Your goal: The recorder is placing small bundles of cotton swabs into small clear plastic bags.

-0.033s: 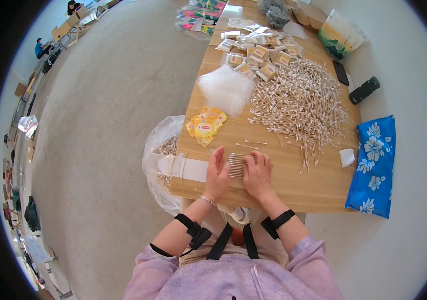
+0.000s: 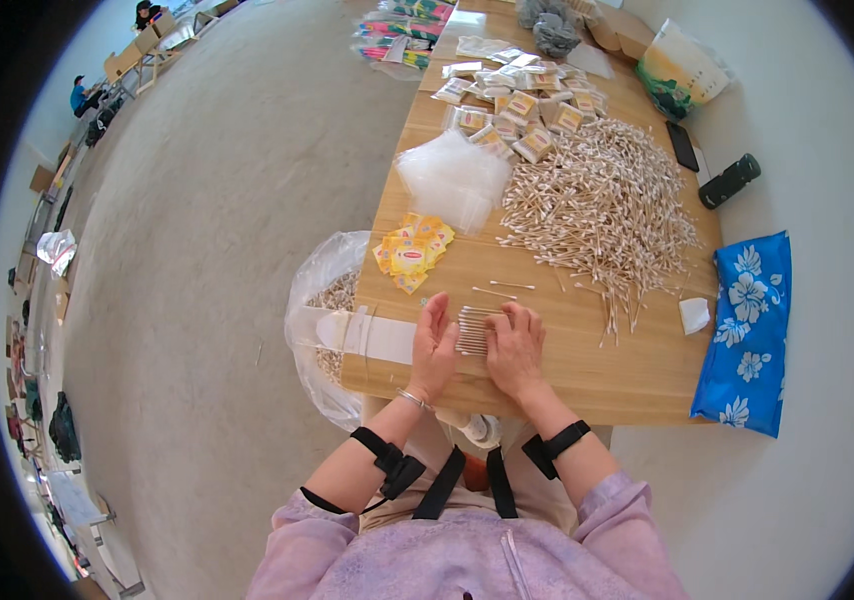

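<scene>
Wooden worktop [image 2: 587, 370] carries a small neat row of white-tipped cotton swabs [image 2: 473, 330] near its front edge, lying between both hands. The left hand [image 2: 434, 345] rests flat against the row's left side, fingers [image 2: 439, 312] extended; the right hand [image 2: 513, 345] lies on its right side, fingers loosely curled over the swab ends, gripping nothing. Just beyond sit yellow paper sachets [image 2: 412, 250], then a large loose heap of cotton swabs [image 2: 597, 205] and clear plastic bags [image 2: 455, 180].
</scene>
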